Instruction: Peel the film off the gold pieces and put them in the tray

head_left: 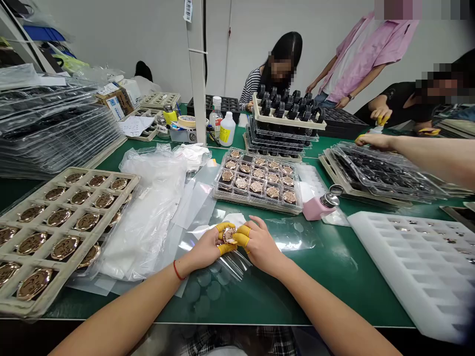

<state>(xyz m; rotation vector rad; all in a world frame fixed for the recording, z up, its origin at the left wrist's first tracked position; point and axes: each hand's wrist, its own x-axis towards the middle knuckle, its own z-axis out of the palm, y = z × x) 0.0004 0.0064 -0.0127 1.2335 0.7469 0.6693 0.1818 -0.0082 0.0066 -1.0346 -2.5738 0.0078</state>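
A rose-gold watch case [229, 235] is held up over the green table by both my hands. My left hand [208, 249] grips its left side and underside, with yellow finger cots on the fingers. From the right, my right hand [260, 244], also in yellow cots, pinches against the case's edge; a small white bit shows under its fingertips, too small to name. Clear plastic film [233, 264] lies beneath the hands. Just beyond stands a tray [260, 201] with rows of similar rose-gold cases.
A beige tray of cases [79, 269] sits at left beside plastic bags [144, 217]. A pink pump bottle [315, 208] and white foam tray [404, 267] stand at right. Stacked trays [282, 118] rise behind. A co-worker's arm [426, 153] reaches in from the right.
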